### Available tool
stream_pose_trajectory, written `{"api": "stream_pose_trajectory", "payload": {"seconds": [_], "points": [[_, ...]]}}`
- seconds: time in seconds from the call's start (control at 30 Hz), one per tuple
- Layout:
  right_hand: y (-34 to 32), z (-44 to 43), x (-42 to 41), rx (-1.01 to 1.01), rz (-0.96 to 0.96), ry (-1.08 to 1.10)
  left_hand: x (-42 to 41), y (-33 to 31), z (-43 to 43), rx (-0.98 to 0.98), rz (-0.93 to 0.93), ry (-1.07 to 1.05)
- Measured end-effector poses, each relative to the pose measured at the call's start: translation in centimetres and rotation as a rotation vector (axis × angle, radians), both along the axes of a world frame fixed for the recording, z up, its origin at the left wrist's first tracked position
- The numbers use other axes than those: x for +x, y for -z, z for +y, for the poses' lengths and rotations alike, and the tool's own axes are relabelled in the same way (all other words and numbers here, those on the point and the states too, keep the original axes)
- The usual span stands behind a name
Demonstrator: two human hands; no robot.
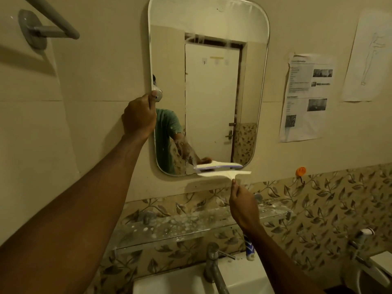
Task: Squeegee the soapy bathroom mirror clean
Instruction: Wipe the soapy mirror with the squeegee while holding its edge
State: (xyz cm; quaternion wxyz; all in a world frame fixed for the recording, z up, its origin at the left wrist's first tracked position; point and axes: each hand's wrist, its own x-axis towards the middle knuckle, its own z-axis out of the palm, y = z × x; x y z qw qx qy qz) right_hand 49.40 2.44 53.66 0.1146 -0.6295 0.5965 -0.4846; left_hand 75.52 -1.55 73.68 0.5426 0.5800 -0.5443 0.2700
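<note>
A tall rounded mirror (212, 92) hangs on the cream wall. Thin soap streaks run down its upper middle, and foam smears sit near its lower left. My right hand (244, 206) grips the handle of a white squeegee (224, 174), whose blade lies level against the mirror's bottom edge. My left hand (139, 117) presses on the mirror's left edge, with fingers curled around the round metal mirror clip (158, 94). The mirror reflects a closed door and a person in a green shirt.
A foam-spattered glass shelf (180, 227) runs below the mirror. A tap (213, 264) stands over a white basin (180, 281). A blue-white tube (249, 248) leans behind my right wrist. Papers (307, 96) are stuck to the wall at right, above an orange hook (300, 171). A towel bar (48, 24) sits upper left.
</note>
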Motion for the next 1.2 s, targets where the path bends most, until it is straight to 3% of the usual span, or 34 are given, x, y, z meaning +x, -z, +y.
{"api": "stream_pose_trajectory", "payload": {"seconds": [0.2,0.37,0.53,0.7,0.8,1.03,1.2], "points": [[-8.6,-0.2,1.0,-0.200,-0.125,-0.013,0.7,-0.3,0.0,0.016,-0.042,0.018],[-18.0,-0.4,2.6,-0.297,-0.177,-0.109,1.5,-2.7,0.8,0.234,-0.070,-0.019],[-26.9,-0.6,4.5,-0.393,-0.174,-0.165,2.4,-6.2,0.5,0.234,0.224,0.034],[-34.7,-1.0,6.8,-0.502,-0.136,-0.155,1.6,-10.6,0.8,0.085,0.419,0.280],[-38.1,-0.7,7.9,-0.538,-0.064,-0.124,0.7,-12.3,1.1,0.150,0.637,0.442],[-40.6,-0.6,9.3,-0.448,0.023,-0.152,1.1,-12.7,0.8,0.205,0.648,0.473],[-35.9,-1.6,9.8,-0.376,0.053,-0.138,1.1,-13.0,1.1,0.233,0.628,0.559]]}}
